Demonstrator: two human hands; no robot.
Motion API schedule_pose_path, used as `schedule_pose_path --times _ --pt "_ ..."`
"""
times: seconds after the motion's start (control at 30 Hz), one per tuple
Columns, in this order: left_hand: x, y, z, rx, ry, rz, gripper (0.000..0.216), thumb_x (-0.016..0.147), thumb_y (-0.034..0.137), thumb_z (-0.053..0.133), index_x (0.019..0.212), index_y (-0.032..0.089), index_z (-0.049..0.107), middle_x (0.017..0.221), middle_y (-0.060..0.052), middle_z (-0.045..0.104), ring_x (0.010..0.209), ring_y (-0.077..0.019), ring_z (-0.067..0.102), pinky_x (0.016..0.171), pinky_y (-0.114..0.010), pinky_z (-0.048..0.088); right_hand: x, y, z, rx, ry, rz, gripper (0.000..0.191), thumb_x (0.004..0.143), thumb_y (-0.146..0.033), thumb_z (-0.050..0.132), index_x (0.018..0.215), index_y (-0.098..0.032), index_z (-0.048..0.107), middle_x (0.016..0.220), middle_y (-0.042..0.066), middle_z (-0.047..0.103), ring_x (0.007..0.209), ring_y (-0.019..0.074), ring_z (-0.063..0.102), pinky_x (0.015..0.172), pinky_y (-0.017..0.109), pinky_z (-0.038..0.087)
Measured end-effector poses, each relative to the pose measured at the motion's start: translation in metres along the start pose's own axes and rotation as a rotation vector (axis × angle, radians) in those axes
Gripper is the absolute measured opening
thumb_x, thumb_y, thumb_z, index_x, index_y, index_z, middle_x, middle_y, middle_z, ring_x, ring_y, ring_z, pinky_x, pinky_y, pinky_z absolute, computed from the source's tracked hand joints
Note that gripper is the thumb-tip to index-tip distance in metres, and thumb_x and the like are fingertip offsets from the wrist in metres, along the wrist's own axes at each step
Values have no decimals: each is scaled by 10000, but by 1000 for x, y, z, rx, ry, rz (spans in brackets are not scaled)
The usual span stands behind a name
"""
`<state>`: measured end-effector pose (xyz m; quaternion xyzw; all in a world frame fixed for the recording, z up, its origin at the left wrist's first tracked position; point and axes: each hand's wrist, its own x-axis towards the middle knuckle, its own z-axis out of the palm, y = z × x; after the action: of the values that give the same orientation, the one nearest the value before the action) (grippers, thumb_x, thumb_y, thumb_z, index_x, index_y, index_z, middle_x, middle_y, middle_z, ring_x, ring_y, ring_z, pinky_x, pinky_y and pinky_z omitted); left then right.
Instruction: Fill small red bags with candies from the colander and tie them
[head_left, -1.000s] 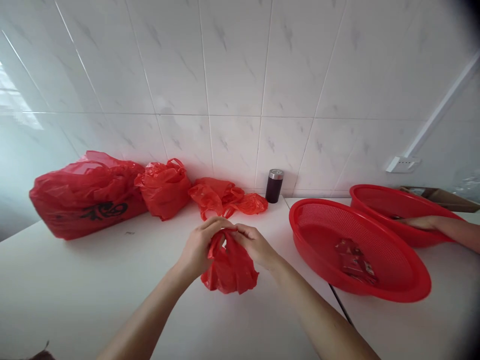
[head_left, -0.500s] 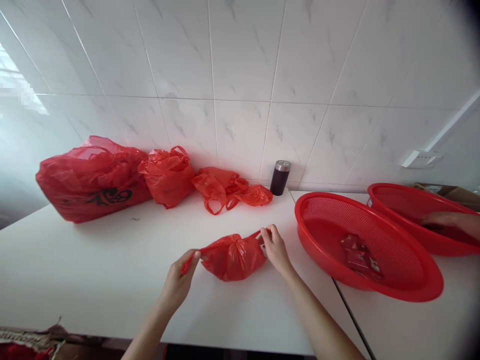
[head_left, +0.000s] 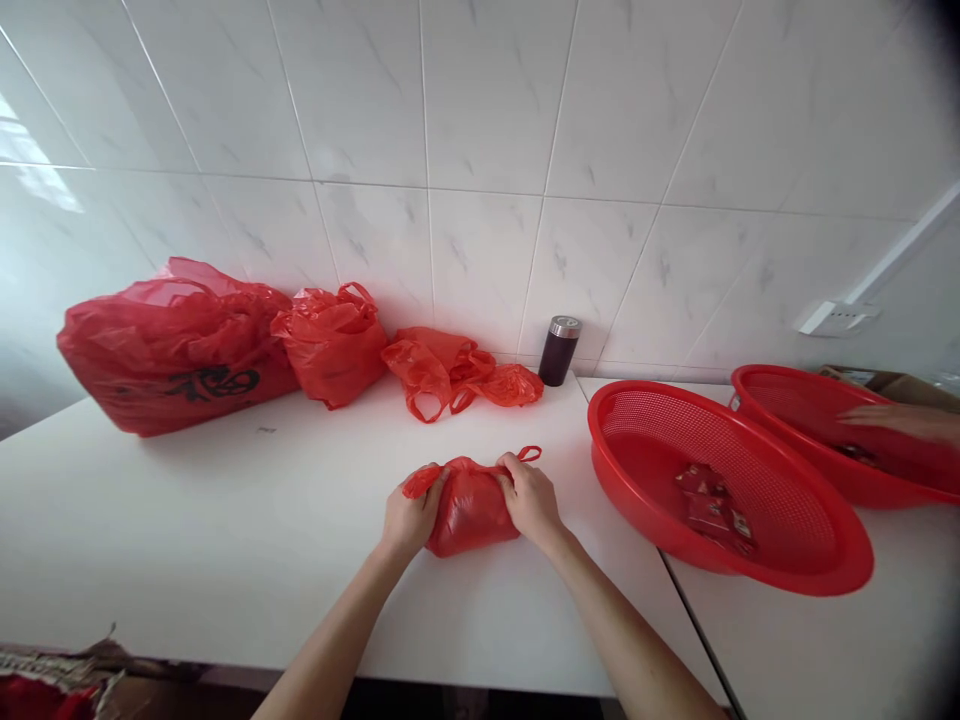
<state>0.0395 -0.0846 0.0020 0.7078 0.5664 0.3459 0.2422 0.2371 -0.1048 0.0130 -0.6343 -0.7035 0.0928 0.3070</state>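
Observation:
A filled red plastic bag (head_left: 471, 515) rests on the white table in front of me, its contents hidden. My left hand (head_left: 411, 515) is closed on its left side, and a bunched end of the plastic sticks out above the thumb. On the other side my right hand (head_left: 531, 497) grips the bag's upper right part; a small handle loop pokes up beyond the fingers. To the right stands a large red perforated basket (head_left: 630, 500), holding several small red packets (head_left: 709, 508).
Along the wall stand a large red bag (head_left: 172, 350), a smaller full red bag (head_left: 334, 345), crumpled red bags (head_left: 442, 365) and a dark tumbler (head_left: 559, 352). Another person's hand (head_left: 900, 420) is over a second red basket (head_left: 780, 400). An opened carton (head_left: 67, 675) is at lower left.
My hands have come closer together, moving from the stretched-out handles to the bag's sides. The other person's hand has lifted a little in the far basket.

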Motion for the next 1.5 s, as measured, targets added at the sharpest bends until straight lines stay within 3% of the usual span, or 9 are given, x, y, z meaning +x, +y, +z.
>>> schedule_pose_path --times 0.2,0.3,0.5,0.67,0.9,1.1,1.3,1.37,1.5 --pt "17 -12 3 245 -31 -104 538 936 496 296 614 196 607 654 -76 669 659 -239 647 610 -313 424 7 18 2 -25 -3 49 177 911 -212 374 897 -256 545 703 -32 638 637 156 570 563 231 306" --pt "24 -16 5 360 -59 -126 535 936 454 307 668 181 682 686 -108 700 663 -257 656 597 -317 406 8 33 6 -44 2 82 192 924 -221 362 918 -262 550 775 -35 673 667 153 596 562 231 317" --pt "23 -15 4 506 -84 -12 433 947 342 303 1057 280 718 838 -69 747 793 -247 662 861 -388 388 5 42 20 -120 -25 39 200 921 -200 403 925 -240 599 870 -1 701 768 161 617 712 262 351" --pt "21 -13 4 595 -82 10 465 951 353 284 998 257 737 816 -89 742 816 -249 657 987 -440 289 4 41 31 -214 -33 32 219 929 -182 387 899 -201 603 867 42 694 810 184 605 740 300 321" --pt "27 -12 3 643 -85 -57 461 916 357 317 792 200 732 779 -106 732 800 -250 667 964 -426 309 0 40 26 -294 0 34 185 931 -252 440 1046 -238 585 914 20 703 806 170 623 721 290 307" --pt "25 -27 -30 599 -102 -215 448 883 335 297 695 191 677 808 -126 737 839 -286 674 826 -409 394 -2 47 10 -335 68 59 392 943 -527 400 837 -217 615 729 32 686 640 161 596 626 283 253" --pt "1 -46 -73 503 -133 -326 419 875 378 328 578 215 576 580 -26 661 581 -211 639 645 -321 447 1 54 13 -288 121 64 441 985 -416 339 707 -205 608 688 37 671 573 138 550 597 283 229" --pt "-1 -39 -83 495 -78 -317 386 879 406 345 655 217 598 666 -31 682 617 -218 646 655 -332 463 2 57 16 -249 131 63 420 978 -398 353 707 -204 607 687 33 663 584 138 554 600 274 252" --pt "10 -4 -80 500 110 -176 389 927 412 289 1082 204 578 1206 -130 610 1042 -285 601 932 -449 401 5 62 17 -146 158 56 287 956 -394 385 935 -234 621 831 15 680 674 140 600 657 249 343"
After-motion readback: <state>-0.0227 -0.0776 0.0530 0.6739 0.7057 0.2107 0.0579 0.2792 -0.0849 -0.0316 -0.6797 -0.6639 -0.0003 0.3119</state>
